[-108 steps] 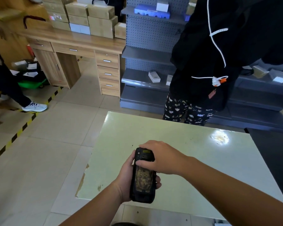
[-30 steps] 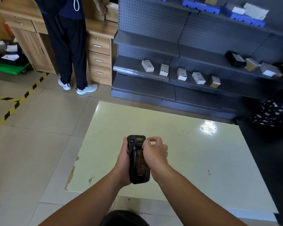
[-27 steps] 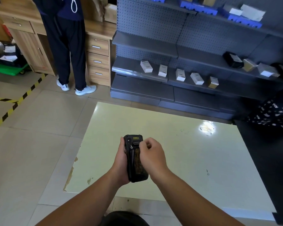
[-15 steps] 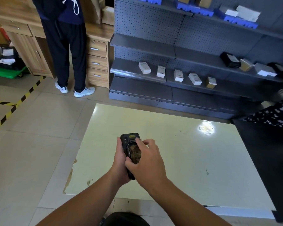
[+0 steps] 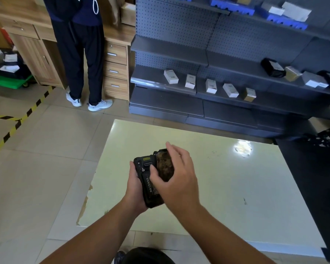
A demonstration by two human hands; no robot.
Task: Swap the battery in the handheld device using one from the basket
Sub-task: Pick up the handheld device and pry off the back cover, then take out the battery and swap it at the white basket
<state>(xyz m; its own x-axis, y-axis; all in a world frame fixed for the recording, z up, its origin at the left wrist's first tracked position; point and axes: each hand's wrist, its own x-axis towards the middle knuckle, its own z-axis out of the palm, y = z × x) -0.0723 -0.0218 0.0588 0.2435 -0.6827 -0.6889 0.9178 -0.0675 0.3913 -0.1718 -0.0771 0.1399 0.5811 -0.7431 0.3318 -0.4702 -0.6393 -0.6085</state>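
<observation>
While both forearms reach in from the lower edge, the scene reads from left to right as follows. Yellow-and-black floor tape [image 5: 17,126] crosses the tiled floor at far left, below a green cart [image 5: 10,81] loaded with dark items. Beside it stands a wooden desk [image 5: 115,60] with drawers, and a bystander [image 5: 80,54] in dark trousers and white shoes stands facing it. Grey shelving [image 5: 227,60] fills the upper right and carries a row of small white boxes [image 5: 191,81].

A pale green table [image 5: 236,187], chipped along its left edge, lies below the shelving. Above its left half the left hand [image 5: 134,187] is closed around the handheld device [image 5: 148,178], gripping it from the left side and from beneath, back face upward. The back is open, and a dark label with pale print shows in the exposed bay.

Immediately to the right, the right hand [image 5: 176,180] is clamped on the back cover [image 5: 165,165], a mottled brown piece pinched between thumb and fingers. This cover is tilted up and away from the device's right edge; whether its lower end touches the body cannot be told, since the thumb hides it. The index finger points upward, free of the cover. A bright glare patch [image 5: 243,148] marks the tabletop further right. No basket is in view.
</observation>
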